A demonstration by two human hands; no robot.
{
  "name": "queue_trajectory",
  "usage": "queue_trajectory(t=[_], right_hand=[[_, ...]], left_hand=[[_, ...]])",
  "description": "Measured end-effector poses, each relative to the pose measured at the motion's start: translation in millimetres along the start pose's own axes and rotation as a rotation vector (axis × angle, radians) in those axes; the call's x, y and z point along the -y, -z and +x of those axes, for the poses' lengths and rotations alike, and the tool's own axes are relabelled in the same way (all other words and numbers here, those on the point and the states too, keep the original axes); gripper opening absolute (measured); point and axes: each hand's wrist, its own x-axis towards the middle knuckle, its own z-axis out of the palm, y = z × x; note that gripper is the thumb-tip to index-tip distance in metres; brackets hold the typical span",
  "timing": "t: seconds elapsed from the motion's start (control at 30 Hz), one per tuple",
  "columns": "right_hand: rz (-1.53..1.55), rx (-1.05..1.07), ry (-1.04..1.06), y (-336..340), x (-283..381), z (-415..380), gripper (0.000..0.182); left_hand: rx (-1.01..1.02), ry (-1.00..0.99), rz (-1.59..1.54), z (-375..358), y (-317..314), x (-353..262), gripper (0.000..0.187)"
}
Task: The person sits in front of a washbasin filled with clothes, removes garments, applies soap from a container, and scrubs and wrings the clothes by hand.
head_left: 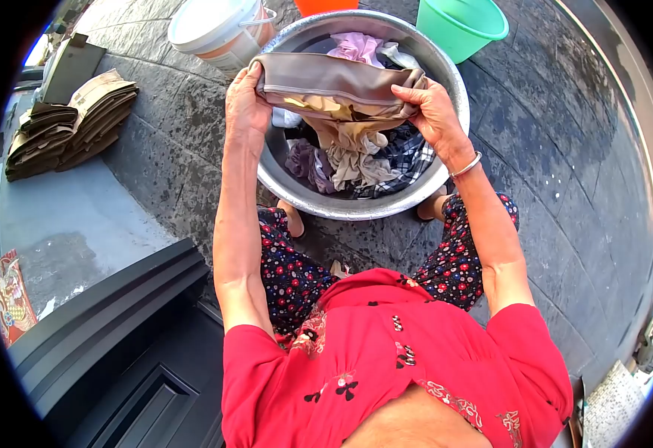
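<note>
A wet garment with a wide brown-grey waistband [334,78] and thin tan cloth hangs spread between my two hands. My left hand [246,103] pinches one end of the band, and my right hand [432,112] grips the other end, thumb on top. Below it stands a large round metal basin [356,212] holding heaped laundry. In the basin I see a pink cloth [356,48], a purple cloth [310,166] and a dark checked cloth [408,160]. The garment's lower part drops into the basin, where its end merges with a beige bunch of cloth.
Behind the basin are a white lidded bucket [218,30], an orange container [326,6] cut off by the frame, and a green bucket [462,28]. Flattened cardboard [80,123] is stacked at left. A dark panelled door [144,403] lies lower left. The paving [543,149] looks wet.
</note>
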Motion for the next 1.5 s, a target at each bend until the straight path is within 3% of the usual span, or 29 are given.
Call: queue_trajectory(t=[0.17, 0.27, 0.37, 0.4, 0.47, 0.5, 0.63, 0.77, 0.83, 0.87, 0.9, 0.93, 1.0, 1.1, 1.23, 1.37, 1.43, 1.5], right_hand=[[-0.148, -0.107, 0.078, -16, 12, -13, 0.017], [-0.453, -0.084, 0.203, -13, 15, -20, 0.023], [-0.543, -0.079, 0.149, -30, 36, -49, 0.023], [-0.302, -0.059, 0.107, -38, 35, -55, 0.024], [-0.161, 0.048, 0.098, -47, 45, -63, 0.025], [-0.12, 0.147, 0.108, -39, 44, -60, 0.026], [0.388, -0.085, 0.119, -82, 54, -55, 0.037], [0.378, 0.001, -0.084, -93, 25, -51, 0.041], [0.362, -0.006, -0.142, -85, 19, -54, 0.04], [0.359, 0.003, -0.106, -77, 19, -51, 0.039], [0.358, 0.018, -0.064, -69, 20, -45, 0.037], [0.409, 0.116, -0.028, -59, 25, -41, 0.035], [0.356, -0.066, 0.047, -46, 28, -36, 0.035], [0.362, -0.129, 0.079, -43, 31, -38, 0.034], [0.364, -0.104, 0.074, -34, 23, -37, 0.034], [0.325, 0.026, -0.031, -39, 24, -36, 0.037], [0.236, 0.057, -0.029, -42, 16, -30, 0.031], [0.177, 0.079, -0.023, -50, 20, -32, 0.028]], left_hand=[[-0.003, -0.13, 0.032, -5, -3, -25, 0.007], [-0.039, -0.244, 0.077, -5, -2, -34, 0.007], [-0.026, -0.233, 0.087, -15, -12, -39, 0.008], [-0.063, -0.259, 0.112, -15, -15, -38, 0.008], [-0.117, -0.234, 0.046, -17, -22, -33, 0.005], [-0.045, -0.183, 0.012, -19, -20, -27, 0.006], [0.147, -0.077, 0.127, -51, -54, 0, 0.009], [0.358, 0.019, 0.327, -76, -75, 40, 0.03], [0.45, 0.013, 0.625, -81, -75, 52, 0.045], [0.606, 0.275, 0.598, -76, -74, 47, 0.051], [0.587, 0.45, 0.686, -74, -75, 43, 0.045], [0.616, 0.393, 0.662, -74, -75, 44, 0.04], [0.647, 0.334, 0.643, -73, -75, 46, 0.036], [0.543, 0.17, 0.571, -67, -70, 49, 0.023], [0.38, 0.006, 0.313, -48, -71, 28, 0.023], [0.48, 0.073, 0.104, -47, -78, 39, 0.032], [0.591, 0.18, 0.284, -64, -85, 47, 0.037], [0.592, 0.189, 0.265, -66, -87, 59, 0.044]])
